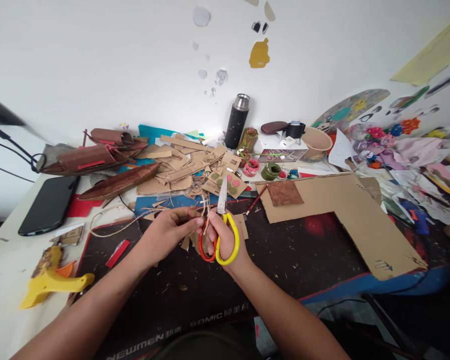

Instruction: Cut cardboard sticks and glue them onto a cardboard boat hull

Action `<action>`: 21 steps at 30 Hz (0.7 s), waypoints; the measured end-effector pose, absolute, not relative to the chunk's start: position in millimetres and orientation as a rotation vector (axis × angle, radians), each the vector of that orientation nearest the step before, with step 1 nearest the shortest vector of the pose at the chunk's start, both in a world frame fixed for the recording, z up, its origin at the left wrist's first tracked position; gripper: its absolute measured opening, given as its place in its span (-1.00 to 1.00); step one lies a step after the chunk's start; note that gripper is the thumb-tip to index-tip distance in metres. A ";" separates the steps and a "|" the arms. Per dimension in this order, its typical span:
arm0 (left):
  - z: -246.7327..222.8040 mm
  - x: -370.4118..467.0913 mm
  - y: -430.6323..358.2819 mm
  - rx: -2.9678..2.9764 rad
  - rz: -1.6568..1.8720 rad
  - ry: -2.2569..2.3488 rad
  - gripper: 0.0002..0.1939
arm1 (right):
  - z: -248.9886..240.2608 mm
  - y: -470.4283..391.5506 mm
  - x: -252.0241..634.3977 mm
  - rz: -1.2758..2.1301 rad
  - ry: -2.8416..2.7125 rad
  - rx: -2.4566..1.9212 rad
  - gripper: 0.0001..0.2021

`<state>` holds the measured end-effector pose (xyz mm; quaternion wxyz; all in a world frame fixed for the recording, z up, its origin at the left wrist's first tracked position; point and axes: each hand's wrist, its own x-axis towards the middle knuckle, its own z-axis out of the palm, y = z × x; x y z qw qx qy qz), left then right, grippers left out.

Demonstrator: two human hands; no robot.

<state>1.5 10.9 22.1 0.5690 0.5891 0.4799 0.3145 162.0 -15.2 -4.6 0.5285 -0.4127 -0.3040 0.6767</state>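
Note:
In the middle of the head view, my left hand (168,232) pinches a thin strand of twine (101,234), which trails off in a loop to the left. Close beside it, my right hand (228,242) is closed around scissors (222,199) with one red and one yellow handle loop, blades pointing away from me. Twine also runs up between the two hands, and the right fingertips appear to touch it. Scraps of cardboard (185,242) lie beneath the hands on the dark desk mat (165,295).
Brown model boats (120,181), a phone (49,205) and a yellow glue gun (50,280) are on the left. Cardboard strips (180,165), a black flask (237,121) and paint jars (271,171) stand behind. An L-shaped cardboard sheet (345,200) covers the right side.

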 end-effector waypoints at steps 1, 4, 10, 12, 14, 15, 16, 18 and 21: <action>21.6 0.8 10.4 1.393 0.728 1.128 -0.51 | -4.6 -14.1 162.0 1.605 -0.730 -0.991 -0.52; 20.6 0.2 8.5 1.393 0.726 1.122 -0.52 | -4.6 -11.7 162.2 1.585 -0.731 -0.998 -0.52; 18.5 1.6 5.1 1.369 0.740 1.114 -0.62 | -7.5 -11.1 161.5 1.584 -0.727 -0.984 -0.57; 16.5 2.1 4.2 1.377 0.737 1.125 -0.63 | -8.7 -11.1 160.4 1.593 -0.714 -0.978 -0.56; 14.5 3.0 3.3 1.409 0.756 1.143 -0.66 | -9.6 -10.9 159.1 1.606 -0.693 -0.976 -0.54; 13.8 3.5 2.9 1.434 0.771 1.149 -0.67 | -9.9 -10.7 158.5 1.612 -0.684 -0.976 -0.53; 13.5 4.0 2.5 1.458 0.786 1.154 -0.69 | -10.0 -10.6 158.0 1.616 -0.682 -0.975 -0.53; 13.9 4.7 2.0 1.499 0.802 1.169 -0.69 | -10.2 -10.7 157.6 1.625 -0.695 -0.972 -0.53; 16.6 4.5 1.7 1.503 0.769 1.182 -0.68 | -10.9 -11.5 159.0 1.639 -0.732 -0.973 -0.53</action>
